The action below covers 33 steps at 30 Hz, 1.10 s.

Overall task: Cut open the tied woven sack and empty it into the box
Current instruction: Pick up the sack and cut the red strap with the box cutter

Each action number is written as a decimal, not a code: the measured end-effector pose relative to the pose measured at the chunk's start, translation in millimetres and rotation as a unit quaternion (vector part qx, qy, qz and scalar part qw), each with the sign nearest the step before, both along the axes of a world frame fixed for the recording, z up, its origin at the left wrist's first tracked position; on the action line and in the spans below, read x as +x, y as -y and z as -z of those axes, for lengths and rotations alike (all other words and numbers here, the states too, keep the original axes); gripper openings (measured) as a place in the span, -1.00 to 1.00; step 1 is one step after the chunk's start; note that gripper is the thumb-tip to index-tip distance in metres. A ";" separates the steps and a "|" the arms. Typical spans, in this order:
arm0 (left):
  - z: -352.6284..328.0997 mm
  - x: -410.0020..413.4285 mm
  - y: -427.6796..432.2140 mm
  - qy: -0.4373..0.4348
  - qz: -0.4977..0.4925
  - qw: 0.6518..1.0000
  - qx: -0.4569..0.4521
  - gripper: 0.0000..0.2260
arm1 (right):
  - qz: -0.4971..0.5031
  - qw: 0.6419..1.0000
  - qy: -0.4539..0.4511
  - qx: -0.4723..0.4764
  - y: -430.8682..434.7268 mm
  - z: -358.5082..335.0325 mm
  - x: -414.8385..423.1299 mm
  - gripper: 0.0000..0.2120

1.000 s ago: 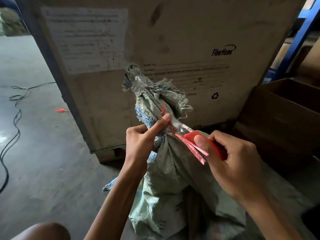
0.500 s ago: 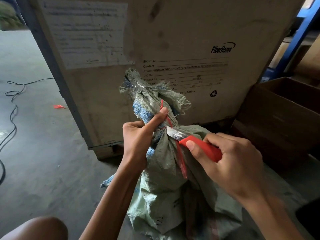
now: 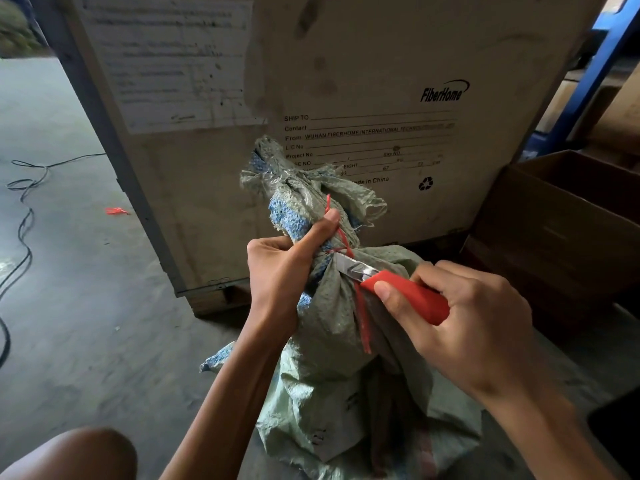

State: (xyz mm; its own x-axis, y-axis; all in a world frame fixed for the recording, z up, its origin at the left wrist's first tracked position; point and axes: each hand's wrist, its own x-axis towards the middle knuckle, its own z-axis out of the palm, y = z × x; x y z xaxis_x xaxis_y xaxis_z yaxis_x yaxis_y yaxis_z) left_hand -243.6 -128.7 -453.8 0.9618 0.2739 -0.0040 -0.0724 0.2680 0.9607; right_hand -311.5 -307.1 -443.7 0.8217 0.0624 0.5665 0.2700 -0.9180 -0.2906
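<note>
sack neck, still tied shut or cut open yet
Still tied shut. The red string wraps the bunched neck of the sack, and the knife blade rests against it.

A grey concrete floor is carrying everything here. A big wooden crate printed with shipping lines is standing on it at the back, and an open brown cardboard box is sitting just beside the crate's right corner. The pale green woven sack is resting on the floor in front of the crate. A black cable is snaking along the left, and a red scrap of string is lying near the crate's left edge.
</note>
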 end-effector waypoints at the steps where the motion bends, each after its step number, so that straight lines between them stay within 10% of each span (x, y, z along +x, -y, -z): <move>1: -0.3 0.5 0.3 -0.003 -0.004 1.000 -0.003 -0.37 | 0.003 1.000 0.006 0.005 -1.1 1.1 -0.4 -0.50; 25: 2.6 4.3 3.5 -0.017 -0.015 1.000 0.013 -0.13 | 0.058 0.988 0.144 -0.022 -9.5 18.9 -6.4 -0.57; 33: 0.7 2.9 9.5 -0.089 0.053 0.994 -0.039 -0.57 | 0.044 0.982 0.177 0.051 -11.9 37.2 1.0 -0.63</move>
